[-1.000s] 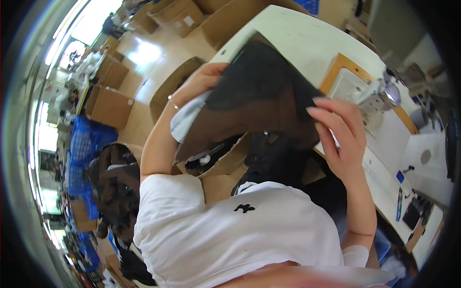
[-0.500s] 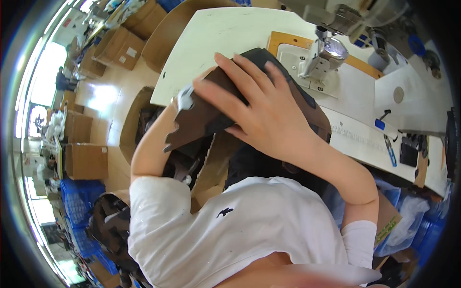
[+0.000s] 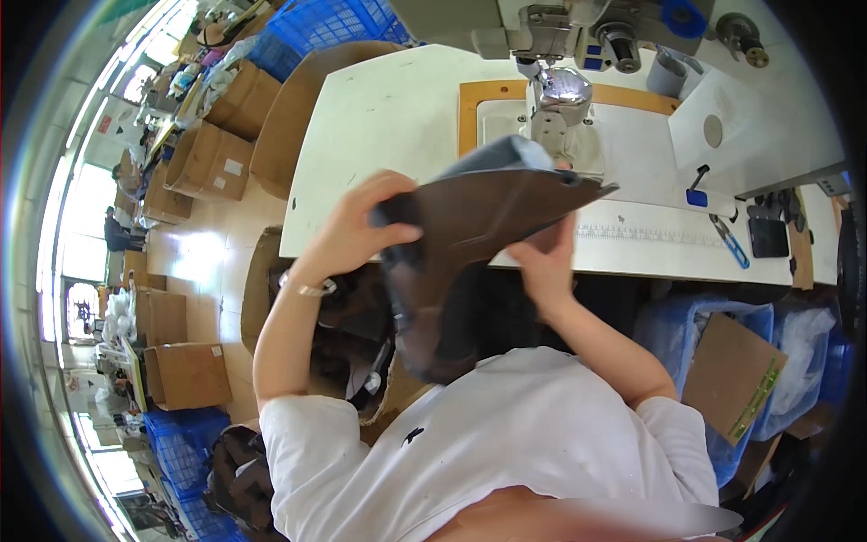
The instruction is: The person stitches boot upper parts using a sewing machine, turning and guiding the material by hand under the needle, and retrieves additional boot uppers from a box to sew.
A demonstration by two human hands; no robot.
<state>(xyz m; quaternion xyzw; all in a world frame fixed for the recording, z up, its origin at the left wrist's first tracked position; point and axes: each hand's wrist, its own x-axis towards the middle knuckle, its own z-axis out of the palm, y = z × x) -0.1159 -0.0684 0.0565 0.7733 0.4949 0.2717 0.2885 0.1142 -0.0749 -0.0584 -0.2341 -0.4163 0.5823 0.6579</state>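
A dark brown leather piece, shaped like a boot upper (image 3: 479, 212), hangs between my hands over the table's front edge. A seam line crosses it, a dark grey lining shows at its top edge, and its lower part droops, blurred, towards my lap. My left hand (image 3: 361, 226) grips its left edge, thumb in front and fingers curled at the rim. On the right, my right hand (image 3: 546, 271) holds its lower right side, the fingers partly hidden behind the leather. Just beyond it stands the head of a sewing machine (image 3: 562, 95), partly covered at its base by the piece.
The white table (image 3: 361, 117) carries a printed ruler strip (image 3: 646, 231), blue-handled snips (image 3: 731, 242) and a black phone-like slab (image 3: 769, 238) at right. A cardboard box with dark pieces (image 3: 262, 280) stands lower left. Blue crates (image 3: 185, 443) and cartons (image 3: 188, 373) line the left side.
The leather piece has been turned and lowered, now showing its broad seamed face. My right hand has moved from on top of it to its right side; my left hand has come into view.
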